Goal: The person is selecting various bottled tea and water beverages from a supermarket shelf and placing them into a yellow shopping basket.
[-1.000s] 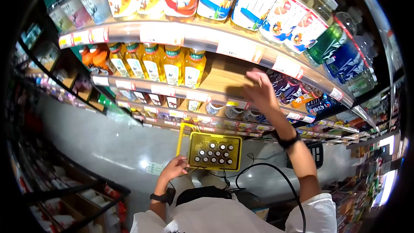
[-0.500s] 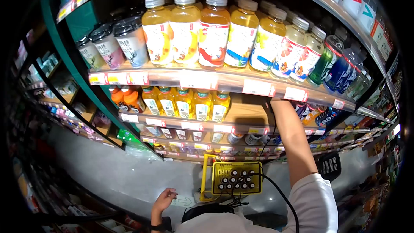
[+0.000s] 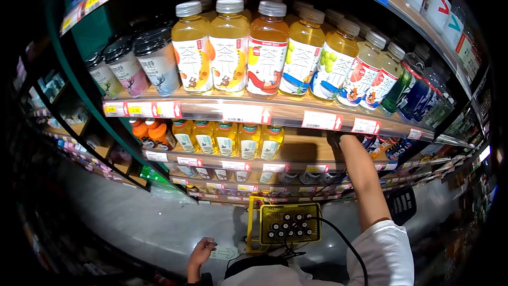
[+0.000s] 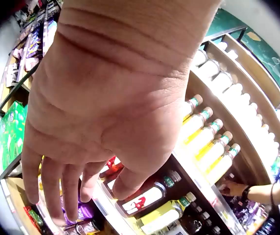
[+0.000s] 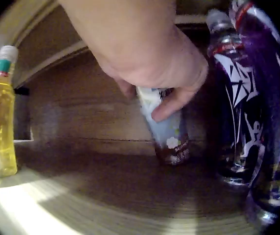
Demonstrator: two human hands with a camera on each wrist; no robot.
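Inside the lower drink shelf, my right hand [image 5: 164,73] grips a drink bottle [image 5: 167,129] with a pale blue label and brown base. It leans slightly, close over the wooden shelf board [image 5: 105,196], and its top is hidden by the hand. Dark purple bottles [image 5: 235,107] stand to its right, and a yellow bottle [image 5: 0,117] is at the far left. From the head, the upper shelf covers most of this hand. My left hand [image 3: 201,252] hangs low, left of the yellow basket [image 3: 264,206], its fingers extended and holding nothing in the left wrist view.
The basket on the floor holds several white-capped bottles [image 3: 288,225]. Above the right arm runs the upper shelf edge [image 3: 286,115], lined with tea bottles [image 3: 193,47]. A black cable [image 3: 349,241] loops beside the right arm. A black basket [image 3: 402,206] stands to the right.
My right hand has gone from open in front of the shelf to deep under the upper shelf, gripping the bottle. My left hand has moved away from the basket. The head view has tilted upward.
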